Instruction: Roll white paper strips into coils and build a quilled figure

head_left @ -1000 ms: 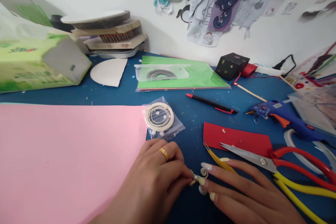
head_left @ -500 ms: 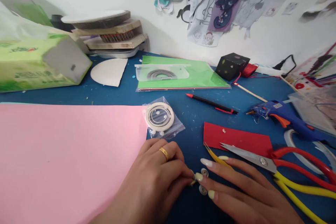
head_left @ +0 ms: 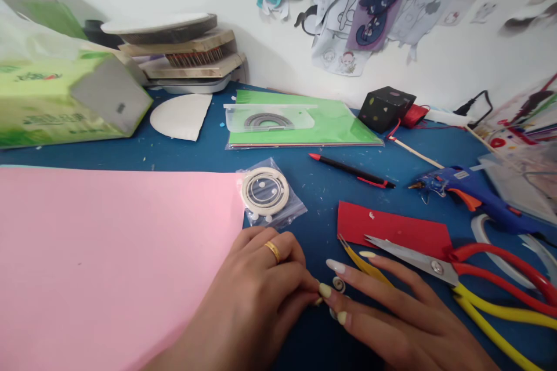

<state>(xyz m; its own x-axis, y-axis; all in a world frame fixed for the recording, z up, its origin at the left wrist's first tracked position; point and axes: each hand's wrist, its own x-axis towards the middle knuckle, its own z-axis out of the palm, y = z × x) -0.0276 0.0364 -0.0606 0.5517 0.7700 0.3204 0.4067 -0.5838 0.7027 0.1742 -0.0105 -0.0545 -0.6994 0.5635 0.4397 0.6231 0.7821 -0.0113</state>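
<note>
My left hand (head_left: 256,284), with a gold ring, is closed in a pinch low in the middle of the view. A small cream piece (head_left: 319,301), perhaps rolled paper, shows at its fingertips; most of it is hidden. My right hand (head_left: 400,313) is stretched out with fingers apart, one fingertip touching the left fingertips. Beside that finger lies a small white paper coil (head_left: 339,284); a second pale coil (head_left: 333,313) is partly covered by the right fingers. Yellow tweezers (head_left: 365,264) lie partly beneath the right hand.
Pink paper (head_left: 122,243) covers the left. Ahead lies a clear bag of white paper coils (head_left: 264,191). Red-and-yellow scissors (head_left: 437,267), a red paper strip (head_left: 391,229), a black pen (head_left: 352,171) and a blue glue gun (head_left: 465,188) lie right. Green paper (head_left: 331,122) is behind.
The right fingers have shifted slightly left, onto the left fingertips, and now cover more of the nearer coil. My left hand has barely moved.
</note>
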